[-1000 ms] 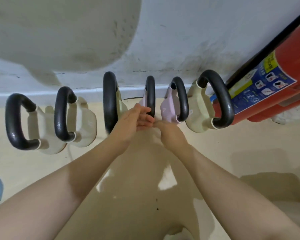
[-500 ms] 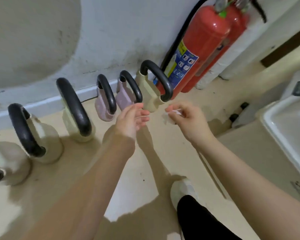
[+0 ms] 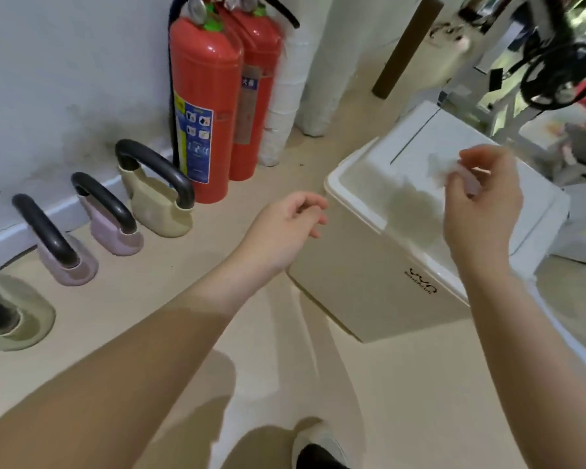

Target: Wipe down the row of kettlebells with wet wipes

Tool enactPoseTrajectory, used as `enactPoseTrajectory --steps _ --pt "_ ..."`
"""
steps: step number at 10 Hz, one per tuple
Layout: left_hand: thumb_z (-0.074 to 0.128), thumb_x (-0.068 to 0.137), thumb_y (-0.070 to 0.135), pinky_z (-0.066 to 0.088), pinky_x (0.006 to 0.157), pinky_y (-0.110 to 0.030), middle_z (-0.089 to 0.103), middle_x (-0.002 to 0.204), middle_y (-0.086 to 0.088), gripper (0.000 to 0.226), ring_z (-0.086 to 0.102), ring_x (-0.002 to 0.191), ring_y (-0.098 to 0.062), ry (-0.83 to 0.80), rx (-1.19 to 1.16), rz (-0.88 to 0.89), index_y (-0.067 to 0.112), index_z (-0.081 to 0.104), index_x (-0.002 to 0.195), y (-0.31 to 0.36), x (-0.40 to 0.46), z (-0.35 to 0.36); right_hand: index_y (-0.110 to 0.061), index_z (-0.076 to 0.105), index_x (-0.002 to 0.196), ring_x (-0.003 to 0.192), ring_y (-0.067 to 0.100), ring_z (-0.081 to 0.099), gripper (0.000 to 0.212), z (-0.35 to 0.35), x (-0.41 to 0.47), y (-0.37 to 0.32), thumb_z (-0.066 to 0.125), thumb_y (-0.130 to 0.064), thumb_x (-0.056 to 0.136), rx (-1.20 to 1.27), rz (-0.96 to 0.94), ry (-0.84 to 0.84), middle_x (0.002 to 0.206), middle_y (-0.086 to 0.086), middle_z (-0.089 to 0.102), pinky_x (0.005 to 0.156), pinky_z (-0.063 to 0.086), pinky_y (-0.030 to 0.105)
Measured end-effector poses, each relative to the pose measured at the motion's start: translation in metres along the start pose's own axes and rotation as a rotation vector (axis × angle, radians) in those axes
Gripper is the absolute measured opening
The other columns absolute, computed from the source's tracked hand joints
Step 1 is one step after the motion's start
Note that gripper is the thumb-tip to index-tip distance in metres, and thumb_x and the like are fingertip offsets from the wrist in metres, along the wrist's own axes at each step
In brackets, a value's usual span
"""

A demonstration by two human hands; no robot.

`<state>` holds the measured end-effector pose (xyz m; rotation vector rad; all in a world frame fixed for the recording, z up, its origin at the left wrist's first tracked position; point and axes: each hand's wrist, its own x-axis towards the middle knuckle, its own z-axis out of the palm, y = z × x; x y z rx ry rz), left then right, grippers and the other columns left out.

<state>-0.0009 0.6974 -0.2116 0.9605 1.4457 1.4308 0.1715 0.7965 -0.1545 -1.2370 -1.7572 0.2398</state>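
Along the wall at the left stands the row of kettlebells: a beige one [image 3: 156,208] with a black handle nearest the extinguishers, two pink ones [image 3: 110,221] [image 3: 65,262], and another beige one [image 3: 17,319] cut off by the left edge. My right hand [image 3: 477,201] pinches a small crumpled wet wipe [image 3: 442,169] above the lid of a white bin [image 3: 379,265]. Over the floor, just left of the bin, my left hand [image 3: 285,228] hangs with loosely curled fingers and holds nothing.
Two red fire extinguishers [image 3: 205,106] stand against the wall beside the kettlebells, with white wrapped pipes [image 3: 285,89] to their right. A dark pole [image 3: 406,45] and gym equipment [image 3: 552,72] fill the upper right. My shoe [image 3: 318,448] shows at the bottom.
The view has swung right, away from the kettlebells. My right hand has carried the wipe from the kettlebells over to the white bin; my left hand has come off them, empty.
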Motion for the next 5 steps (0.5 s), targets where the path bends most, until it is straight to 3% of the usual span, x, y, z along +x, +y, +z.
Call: enactPoseTrajectory --steps 1,2,3,4,5 --pt "0.042 0.092 0.012 0.043 0.072 -0.023 0.061 0.081 0.007 0.024 0.055 0.067 -0.007 -0.016 0.025 -0.006 0.028 0.057 0.082 0.009 0.015 0.03 -0.011 0.062 0.102 0.103 0.023 0.048 0.024 -0.007 0.022 0.032 0.047 -0.007 0.085 -0.248 0.016 -0.069 0.106 0.004 0.064 0.088 0.039 0.028" --pt "0.042 0.091 0.012 0.044 0.074 -0.025 0.062 0.082 0.008 0.022 0.055 0.068 -0.007 -0.049 0.05 0.007 0.026 0.059 0.087 0.012 0.028 0.059 -0.015 0.069 0.097 0.104 0.029 0.052 0.028 -0.002 0.036 0.049 0.047 -0.005 0.082 -0.333 0.065 -0.254 0.105 0.005 0.066 0.08 0.036 0.027" --pt "0.044 0.091 0.014 0.048 0.081 -0.03 0.063 0.084 0.009 0.021 0.059 0.072 -0.008 -0.064 0.109 0.008 0.027 0.06 0.091 0.008 0.037 0.073 -0.012 0.071 0.096 0.09 0.02 0.058 0.029 0.0 0.038 0.055 0.046 -0.006 0.083 -0.279 0.136 -0.428 0.1 0.007 0.07 0.074 0.039 0.024" --pt "0.044 0.091 0.013 0.047 0.079 -0.028 0.063 0.083 0.008 0.021 0.059 0.073 -0.009 -0.054 0.12 -0.002 0.025 0.061 0.092 0.004 0.041 0.076 -0.008 0.07 0.091 0.078 0.021 0.055 0.027 -0.002 0.038 0.053 0.047 -0.021 0.09 -0.214 0.119 -0.517 0.083 0.007 0.065 0.062 0.037 0.026" --pt "0.045 0.09 0.012 0.045 0.071 -0.017 0.063 0.08 0.009 0.021 0.058 0.068 -0.004 0.041 0.173 0.007 0.025 0.061 0.092 -0.003 0.046 0.07 -0.008 0.07 0.092 0.09 0.029 0.053 0.036 0.003 0.033 0.047 0.044 -0.033 0.093 -0.372 -0.014 -0.475 0.098 0.01 0.062 0.073 0.039 0.033"
